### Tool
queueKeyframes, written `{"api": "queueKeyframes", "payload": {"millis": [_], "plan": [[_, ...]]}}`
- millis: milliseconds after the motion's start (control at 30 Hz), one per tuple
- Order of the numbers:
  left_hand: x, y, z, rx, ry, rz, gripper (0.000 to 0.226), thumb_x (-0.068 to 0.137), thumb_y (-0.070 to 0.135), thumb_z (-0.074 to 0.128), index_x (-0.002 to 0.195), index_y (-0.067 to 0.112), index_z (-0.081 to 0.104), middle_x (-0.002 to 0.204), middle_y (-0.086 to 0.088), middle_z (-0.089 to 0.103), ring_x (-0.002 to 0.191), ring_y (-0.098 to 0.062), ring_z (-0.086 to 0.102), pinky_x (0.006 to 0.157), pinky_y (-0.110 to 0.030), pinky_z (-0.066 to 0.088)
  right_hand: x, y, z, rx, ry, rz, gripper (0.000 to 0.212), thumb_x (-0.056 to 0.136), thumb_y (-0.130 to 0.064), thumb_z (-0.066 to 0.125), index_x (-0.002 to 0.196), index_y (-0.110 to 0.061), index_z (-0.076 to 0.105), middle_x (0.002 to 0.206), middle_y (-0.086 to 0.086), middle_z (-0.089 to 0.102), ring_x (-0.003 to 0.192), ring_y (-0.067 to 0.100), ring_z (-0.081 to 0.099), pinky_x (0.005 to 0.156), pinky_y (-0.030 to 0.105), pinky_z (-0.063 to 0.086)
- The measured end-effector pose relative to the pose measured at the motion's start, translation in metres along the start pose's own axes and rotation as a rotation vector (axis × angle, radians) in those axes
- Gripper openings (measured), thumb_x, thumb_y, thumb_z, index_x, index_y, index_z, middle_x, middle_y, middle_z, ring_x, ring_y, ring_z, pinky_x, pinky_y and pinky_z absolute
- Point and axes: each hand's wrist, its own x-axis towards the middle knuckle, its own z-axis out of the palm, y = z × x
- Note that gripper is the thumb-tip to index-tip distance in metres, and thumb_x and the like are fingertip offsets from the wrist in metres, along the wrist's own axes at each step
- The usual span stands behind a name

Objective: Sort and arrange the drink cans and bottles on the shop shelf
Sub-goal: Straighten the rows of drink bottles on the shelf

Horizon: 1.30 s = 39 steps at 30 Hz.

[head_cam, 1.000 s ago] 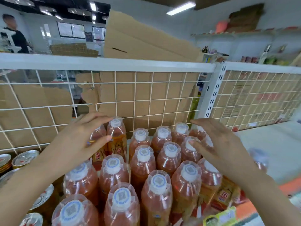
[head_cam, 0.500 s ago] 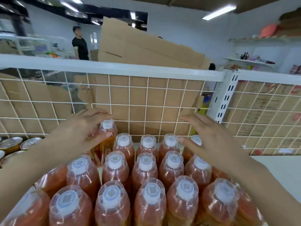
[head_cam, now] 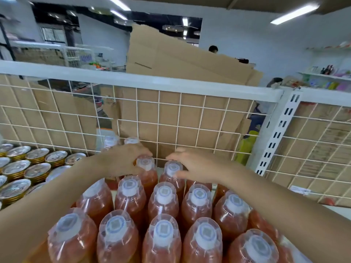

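Bottles (head_cam: 163,194) of orange drink, about fourteen caps in sight, stand before the wire grid (head_cam: 171,114), with about a dozen cans (head_cam: 37,170) at their 9 o'clock. Both hands, spread and apart half a second ago, are now down and close together at the back rows: the left hand (head_cam: 121,162) curls round one back bottle (head_cam: 145,164) at its 3 o'clock, the right hand (head_cam: 197,166) pinches the neighbour bottle (head_cam: 171,170) at its 9 o'clock.

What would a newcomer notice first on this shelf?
A block of orange bottles fills the centre and foreground. At its back row the left-hand grip holds one bottle by its top, and the right-hand grip touches the next cap. Gold-rimmed cans crowd the left.
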Motion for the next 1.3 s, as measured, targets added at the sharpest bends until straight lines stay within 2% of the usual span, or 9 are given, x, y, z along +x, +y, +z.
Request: {"api": "queueKeyframes", "payload": {"millis": [133, 233, 367, 467, 600, 833, 1000, 1300], "plan": [[0.019, -0.013, 0.007, -0.003, -0.049, 0.084, 0.047, 0.076, 0.041, 0.071, 0.119, 0.036, 0.053, 0.117, 0.013, 0.054, 0.11, -0.009, 0.053, 0.091, -0.025, 0.043, 0.016, 0.001, 0.01, 0.012, -0.041, -0.002, 0.05, 0.085, -0.036, 0.063, 0.129, -0.015, 0.051, 0.118, 0.006, 0.056, 0.108, 0.022, 0.053, 0.087, 0.035, 0.043], [0.032, -0.014, 0.007, 0.059, -0.075, 0.199, 0.047, 0.079, 0.035, 0.07, 0.122, 0.025, 0.054, 0.116, 0.01, 0.053, 0.108, -0.006, 0.049, 0.08, -0.008, 0.032, 0.021, 0.002, 0.011, 0.03, 0.005, 0.023, 0.046, 0.08, -0.039, 0.067, 0.119, -0.017, 0.055, 0.11, 0.003, 0.056, 0.102, 0.019, 0.053, 0.078, 0.031, 0.041], [0.047, -0.019, 0.005, 0.095, -0.087, 0.287, 0.043, 0.08, 0.033, 0.07, 0.119, 0.021, 0.055, 0.114, 0.008, 0.054, 0.108, -0.008, 0.047, 0.081, -0.013, 0.03, 0.024, 0.005, 0.013, 0.042, -0.009, 0.105, 0.052, 0.078, -0.045, 0.069, 0.12, -0.019, 0.053, 0.111, 0.0, 0.054, 0.103, 0.019, 0.053, 0.081, 0.033, 0.042], [0.058, -0.019, 0.006, 0.14, -0.062, 0.311, 0.045, 0.079, 0.037, 0.07, 0.118, 0.022, 0.054, 0.116, 0.007, 0.055, 0.111, -0.01, 0.047, 0.087, -0.02, 0.034, 0.029, 0.011, 0.012, 0.021, -0.019, 0.163, 0.052, 0.079, -0.044, 0.069, 0.121, -0.02, 0.052, 0.114, 0.001, 0.055, 0.105, 0.021, 0.053, 0.084, 0.034, 0.042], [0.075, -0.019, 0.005, 0.181, -0.05, 0.311, 0.046, 0.078, 0.04, 0.069, 0.118, 0.024, 0.053, 0.117, 0.006, 0.053, 0.114, -0.012, 0.046, 0.084, -0.024, 0.034, 0.041, 0.02, 0.011, 0.024, -0.029, 0.202, 0.051, 0.08, -0.038, 0.069, 0.121, -0.016, 0.052, 0.113, 0.004, 0.054, 0.107, 0.023, 0.052, 0.084, 0.034, 0.039], [0.099, -0.025, 0.007, 0.106, 0.008, 0.313, 0.045, 0.076, 0.039, 0.071, 0.115, 0.023, 0.056, 0.114, 0.004, 0.054, 0.111, -0.014, 0.047, 0.081, -0.025, 0.033, 0.063, 0.038, 0.013, 0.0, -0.045, 0.256, 0.05, 0.079, -0.035, 0.071, 0.12, -0.013, 0.052, 0.113, 0.007, 0.054, 0.106, 0.023, 0.052, 0.085, 0.034, 0.041], [0.111, -0.031, 0.008, 0.105, 0.029, 0.305, 0.045, 0.077, 0.037, 0.071, 0.116, 0.021, 0.056, 0.115, 0.002, 0.055, 0.111, -0.016, 0.047, 0.089, -0.03, 0.039, 0.07, 0.045, 0.017, -0.004, 0.0, 0.308, 0.049, 0.078, -0.036, 0.071, 0.12, -0.016, 0.053, 0.111, 0.005, 0.054, 0.105, 0.023, 0.053, 0.082, 0.033, 0.041], [0.115, -0.043, 0.006, 0.123, 0.009, 0.278, 0.045, 0.078, 0.04, 0.07, 0.119, 0.026, 0.057, 0.114, 0.005, 0.056, 0.111, -0.014, 0.046, 0.089, -0.029, 0.039, 0.076, 0.043, 0.021, 0.006, 0.036, 0.267, 0.049, 0.078, -0.032, 0.071, 0.121, -0.019, 0.052, 0.113, -0.001, 0.052, 0.105, 0.021, 0.052, 0.085, 0.04, 0.045]]}}
